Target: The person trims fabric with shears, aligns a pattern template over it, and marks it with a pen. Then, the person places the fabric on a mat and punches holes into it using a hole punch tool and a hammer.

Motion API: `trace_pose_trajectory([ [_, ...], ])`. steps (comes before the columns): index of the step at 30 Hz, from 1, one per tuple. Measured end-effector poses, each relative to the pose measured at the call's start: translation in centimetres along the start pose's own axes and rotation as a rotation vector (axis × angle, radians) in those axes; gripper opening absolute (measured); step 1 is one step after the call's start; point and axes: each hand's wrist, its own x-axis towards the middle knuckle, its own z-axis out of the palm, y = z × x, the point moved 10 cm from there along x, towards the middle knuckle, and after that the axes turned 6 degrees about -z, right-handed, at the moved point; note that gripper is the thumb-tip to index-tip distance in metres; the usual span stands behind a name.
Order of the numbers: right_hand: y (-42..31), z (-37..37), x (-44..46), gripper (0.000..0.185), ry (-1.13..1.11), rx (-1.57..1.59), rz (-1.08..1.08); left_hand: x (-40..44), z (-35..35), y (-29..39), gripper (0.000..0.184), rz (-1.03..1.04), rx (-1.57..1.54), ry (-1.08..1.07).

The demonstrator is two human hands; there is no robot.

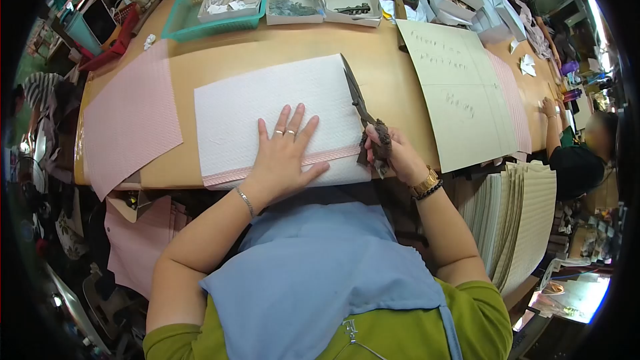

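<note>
A white textured fabric piece (267, 100) with a pink striped band near its lower edge lies in front of me on the wooden table. My left hand (283, 157) rests flat on it, fingers spread, two rings showing. At the fabric's right edge, my right hand (393, 157) grips large dark scissors (357, 97) by their wrapped handles. The blades point away from me along that edge, with the tip near the far right corner. Whether fabric lies between the blades is hard to tell.
Pink fabric (133, 117) lies at the left. A green marked sheet (460, 90) covers more pink fabric at the right. A teal basket (180, 17) and small boxes (293, 3) stand at the back. Beyond the right side sits another person (580, 160).
</note>
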Motion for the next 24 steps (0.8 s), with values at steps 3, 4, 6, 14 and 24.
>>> trace_pose_trajectory([
  [3,0.1,0.2,0.3,0.039,0.005,-0.001,0.001,-0.1,-0.1,0.0,0.084,0.003,-0.004,0.008],
  [4,-0.1,0.3,0.3,0.039,0.011,-0.002,0.002,0.0,-0.1,-0.1,0.084,0.003,-0.005,0.014],
  [6,0.0,0.2,0.4,0.038,0.022,-0.013,0.009,0.0,-0.1,0.0,0.084,0.01,-0.013,0.031],
  [14,-0.4,0.6,-0.1,0.036,-0.014,-0.044,0.036,0.0,-0.4,0.1,0.084,0.018,-0.024,0.047],
  [24,-0.6,0.7,0.8,0.035,0.007,-0.043,0.016,0.1,-0.1,0.0,0.083,-0.006,-0.013,-0.02],
])
